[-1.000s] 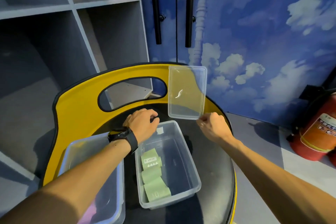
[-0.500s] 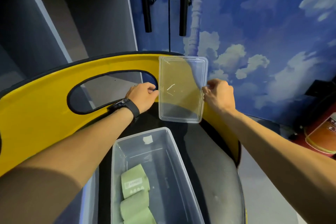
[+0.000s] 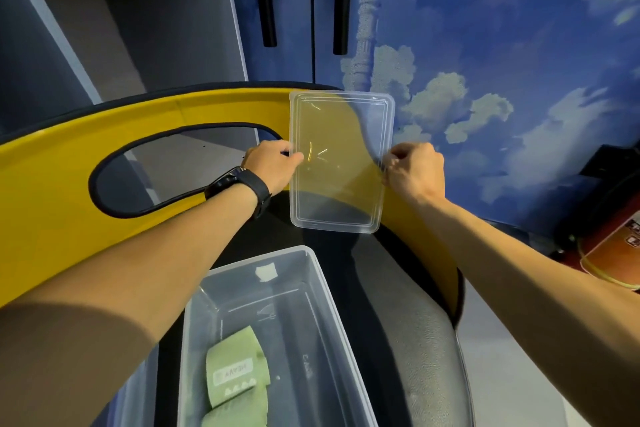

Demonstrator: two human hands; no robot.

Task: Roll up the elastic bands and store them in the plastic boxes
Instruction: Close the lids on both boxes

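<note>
Open box (image 3: 313, 274) beneath held lid (image 3: 341, 163)

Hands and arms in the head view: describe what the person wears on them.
Both forearms are bare, with no sleeves in view and no gloves. The left hand has a black watch with a black strap on its wrist. The right hand and its wrist carry nothing: no ring, band or watch shows.

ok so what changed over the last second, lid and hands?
The left hand left the box rim and took the clear lid's left edge. The right hand slid from the lid's bottom corner to its right edge; both now grip the lid upright above the chair. The open plastic box stayed put, with the rolled green bands inside.
</note>
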